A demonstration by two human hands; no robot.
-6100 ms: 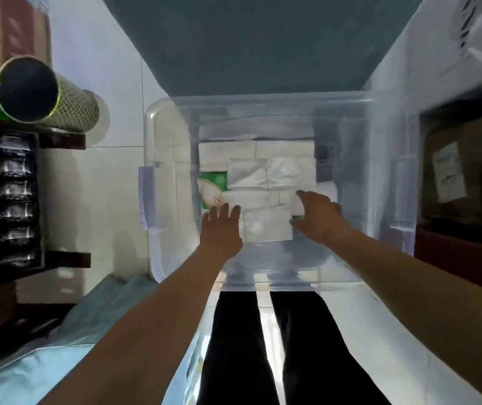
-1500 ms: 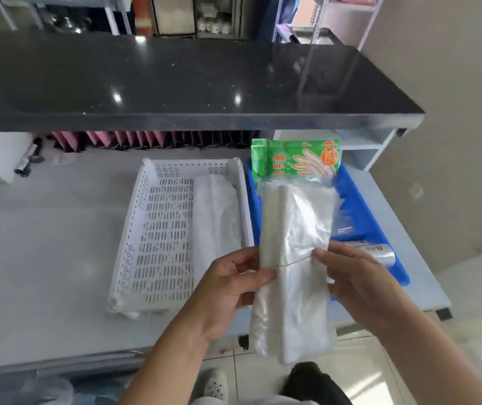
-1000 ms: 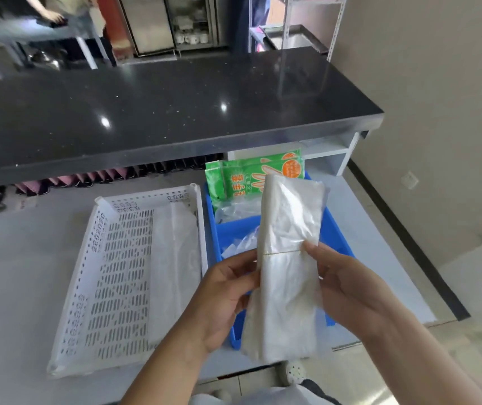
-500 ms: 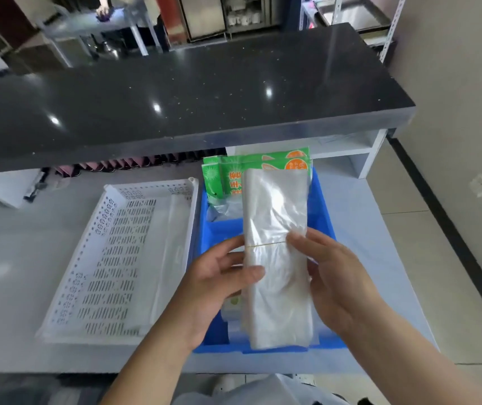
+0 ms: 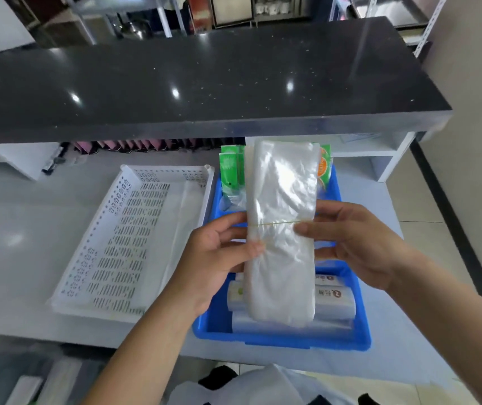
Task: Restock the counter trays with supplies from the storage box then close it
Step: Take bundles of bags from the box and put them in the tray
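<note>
Both hands (image 5: pixel 286 249) hold a clear, rubber-banded bag bundle (image 5: pixel 282 229).

bag bundle (image 5: pixel 282 229) earlier lifted from storage box, now squarely over blue tray (image 5: pixel 350 340)

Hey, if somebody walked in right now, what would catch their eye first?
Front and centre, both hands, left hand and right hand, hold up a long bundle of clear plastic bags with a thin rubber band round its middle. Right under it sits a bright blue tray with rolls and green packets, and a white slotted tray lies just to its left.
</note>
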